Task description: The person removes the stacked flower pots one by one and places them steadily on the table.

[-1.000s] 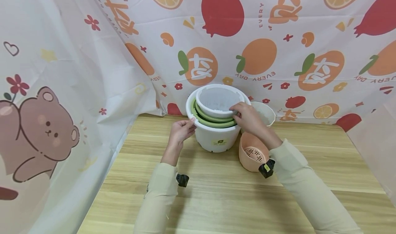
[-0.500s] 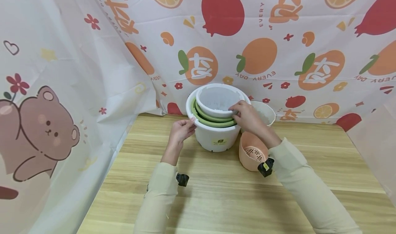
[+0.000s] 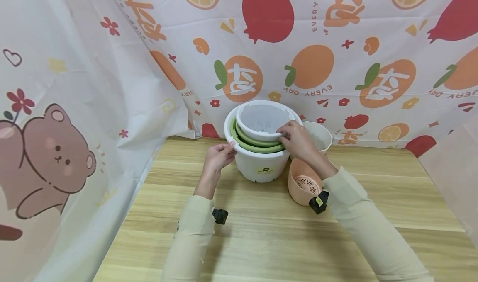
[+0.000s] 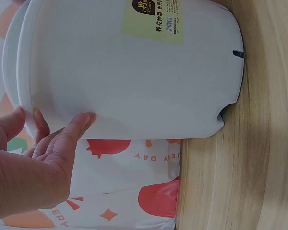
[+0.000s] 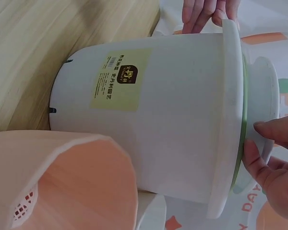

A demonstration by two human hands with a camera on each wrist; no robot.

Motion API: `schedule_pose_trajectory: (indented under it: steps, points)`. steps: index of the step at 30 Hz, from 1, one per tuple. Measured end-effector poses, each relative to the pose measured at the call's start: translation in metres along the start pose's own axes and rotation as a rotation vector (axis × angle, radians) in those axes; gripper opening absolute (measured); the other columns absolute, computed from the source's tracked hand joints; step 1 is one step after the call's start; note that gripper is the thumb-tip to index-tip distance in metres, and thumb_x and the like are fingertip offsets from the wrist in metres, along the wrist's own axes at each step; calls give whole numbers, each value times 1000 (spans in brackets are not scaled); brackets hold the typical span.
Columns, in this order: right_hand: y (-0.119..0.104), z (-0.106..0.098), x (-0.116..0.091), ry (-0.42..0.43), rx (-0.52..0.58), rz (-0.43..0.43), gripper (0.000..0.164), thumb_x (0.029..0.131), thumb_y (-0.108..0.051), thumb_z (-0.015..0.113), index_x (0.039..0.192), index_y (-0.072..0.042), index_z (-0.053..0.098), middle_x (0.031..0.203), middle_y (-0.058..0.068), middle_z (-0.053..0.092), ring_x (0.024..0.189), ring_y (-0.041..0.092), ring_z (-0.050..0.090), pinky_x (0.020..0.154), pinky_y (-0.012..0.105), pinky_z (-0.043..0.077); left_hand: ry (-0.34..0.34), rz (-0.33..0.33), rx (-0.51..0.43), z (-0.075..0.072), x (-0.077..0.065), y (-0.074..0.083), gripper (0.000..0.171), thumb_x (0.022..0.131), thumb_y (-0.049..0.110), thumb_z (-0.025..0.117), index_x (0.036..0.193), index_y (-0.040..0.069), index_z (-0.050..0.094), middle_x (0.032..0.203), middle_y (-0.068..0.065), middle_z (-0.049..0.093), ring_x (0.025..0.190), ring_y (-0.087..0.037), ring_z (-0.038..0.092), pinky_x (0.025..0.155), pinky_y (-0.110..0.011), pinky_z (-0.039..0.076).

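Note:
A large white plant pot (image 3: 261,166) with a yellow label stands upright at the back of the table. Green pots (image 3: 258,149) are nested inside it, and a smaller white pot (image 3: 266,118) sits on top, its rim above theirs. My left hand (image 3: 218,158) grips the big pot's rim on the left; the left wrist view has the thumb at the rim and fingers (image 4: 73,132) against the outer wall. On the right, my right hand (image 3: 300,141) pinches the small white pot's rim, its fingertips (image 5: 253,155) close to the green edge.
Close by on the right, a peach pot (image 3: 304,188) with a perforated bottom lies tipped, its mouth up. Behind it stands another white pot (image 3: 319,134), partly hidden by my right hand. A fruit-printed curtain (image 3: 313,33) hangs right behind the wooden table (image 3: 257,240).
Both hands keep their hold on the pots' rims. The right wrist shifts very slightly; the pots look the same.

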State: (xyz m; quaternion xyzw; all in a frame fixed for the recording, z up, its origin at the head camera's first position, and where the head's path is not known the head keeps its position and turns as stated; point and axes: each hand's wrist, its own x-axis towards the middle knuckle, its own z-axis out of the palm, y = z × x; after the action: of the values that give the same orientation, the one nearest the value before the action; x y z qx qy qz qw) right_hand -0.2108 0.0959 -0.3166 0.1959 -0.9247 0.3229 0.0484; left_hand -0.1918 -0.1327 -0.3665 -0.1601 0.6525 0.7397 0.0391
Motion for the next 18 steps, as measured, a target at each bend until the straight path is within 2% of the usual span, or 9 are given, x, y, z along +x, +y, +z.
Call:
schedule_pose_trajectory:
  steps: [10, 18]
  points:
    - [-1, 3, -1, 50, 25, 15, 15, 83, -2, 63, 97, 3, 66, 99, 17, 53, 87, 28, 55, 76, 37, 49, -2, -8, -6, 0, 0, 0, 30, 91, 17, 58, 104, -10, 57, 102, -20, 63, 96, -23, 60, 88, -36, 48]
    - [1, 1, -2, 79, 117, 25, 14, 84, 1, 62, 97, 6, 64, 102, 18, 52, 91, 30, 59, 80, 37, 52, 7, 0, -8, 0, -2, 0, 22, 90, 16, 59, 94, -6, 58, 90, -14, 64, 96, -25, 60, 86, -36, 49]
